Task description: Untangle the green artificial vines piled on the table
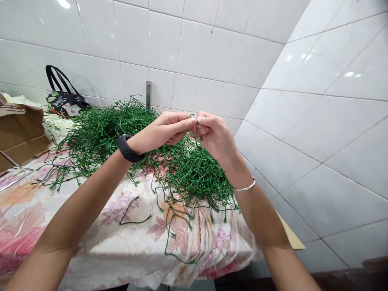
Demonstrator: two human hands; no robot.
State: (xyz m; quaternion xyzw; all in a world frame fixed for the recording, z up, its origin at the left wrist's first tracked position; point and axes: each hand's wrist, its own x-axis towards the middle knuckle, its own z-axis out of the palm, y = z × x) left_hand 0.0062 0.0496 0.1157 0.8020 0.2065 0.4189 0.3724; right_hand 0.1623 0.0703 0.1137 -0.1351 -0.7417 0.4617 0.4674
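Observation:
My left hand point(172, 127) and my right hand point(214, 131) meet above the table, both with fingers pinched together. Between their fingertips is a thin green artificial stem point(194, 135), part of it dangling below. The fingers cover most of it. Behind my left hand lies a big heap of green plastic stems point(112, 121). A second, smaller pile of such stems point(197, 173) spreads under my right hand. One loose stem point(135, 221) rests apart on the floral cloth point(106, 242).
White tiled walls point(169, 44) rise behind and to the right. At the back left are a black floral bag point(65, 103), whitish petals point(57, 129) and a brown cardboard box point(24, 133). A metal wire piece point(18, 167) lies at the left edge.

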